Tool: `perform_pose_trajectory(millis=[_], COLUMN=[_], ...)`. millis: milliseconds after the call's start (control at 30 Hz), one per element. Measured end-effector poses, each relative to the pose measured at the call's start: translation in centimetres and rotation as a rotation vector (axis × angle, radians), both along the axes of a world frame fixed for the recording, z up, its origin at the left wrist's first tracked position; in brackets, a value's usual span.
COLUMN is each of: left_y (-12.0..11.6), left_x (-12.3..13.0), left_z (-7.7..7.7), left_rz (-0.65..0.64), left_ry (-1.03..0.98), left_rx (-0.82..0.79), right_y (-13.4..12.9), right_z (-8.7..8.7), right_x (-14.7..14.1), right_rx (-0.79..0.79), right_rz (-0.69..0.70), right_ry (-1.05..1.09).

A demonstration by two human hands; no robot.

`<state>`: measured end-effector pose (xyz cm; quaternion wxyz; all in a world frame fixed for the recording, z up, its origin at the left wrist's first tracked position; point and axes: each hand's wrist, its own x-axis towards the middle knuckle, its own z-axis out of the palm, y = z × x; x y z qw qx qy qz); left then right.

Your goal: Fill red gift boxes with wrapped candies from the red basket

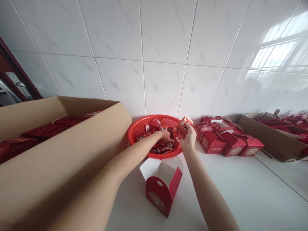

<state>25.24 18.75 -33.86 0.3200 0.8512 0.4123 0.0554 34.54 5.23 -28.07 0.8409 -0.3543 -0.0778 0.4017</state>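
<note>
A red plastic basket [131, 131] with a perforated wall holds many small red packets [166, 148]. My left hand [166, 136] reaches down among the packets, its fingers curled; what they hold, if anything, is hidden. Above the basket's right rim, my right hand [189, 136] is closed round several red and gold packets [184, 126]. In front of the basket, below both hands, stands a red box [158, 195] with its flaps up and its white inside showing. Neither hand touches this box.
A large cardboard carton [96, 138] with red boxes inside fills the left. Several closed red boxes [213, 142] stand right of the basket. Farther right is another cardboard carton [269, 138] with dark red items. A tiled wall [163, 86] rises behind the white table [240, 192].
</note>
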Motion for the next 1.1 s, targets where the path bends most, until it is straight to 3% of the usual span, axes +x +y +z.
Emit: perform_pose_trajectory(millis=[133, 267, 467, 700, 900, 1100], left_y=[-0.3, -0.6, -2.0, -2.3, -2.9, -3.8], left_x=[0.0, -0.9, -2.5, -2.9, -3.0, -2.9], left_z=[0.5, 2.2, 5.4, 6.5, 7.6, 8.2], left_rz=[0.006, 0.012, 0.032, 0.122, 0.087, 0.062], left_ry=[0.059, 0.031, -0.232, -0.499, -0.819, -0.917], left_rx=[-0.111, -0.215, -0.398, -0.553, -0.499, -0.399], right_y=[0.0, 0.1, 0.2, 0.4, 0.1, -0.1], right_z=[0.1, 0.0, -0.2, -0.7, -0.4, -0.1], right_x=[-0.1, 0.0, 0.1, 0.2, -0.2, -0.6], right_rx=[-0.004, -0.01, -0.01, 0.02, -0.046, 0.029], right_rz=[-0.009, -0.004, 0.015, 0.026, 0.089, 0.183], right_ry=[0.01, 0.005, -0.005, -0.049, -0.099, -0.134])
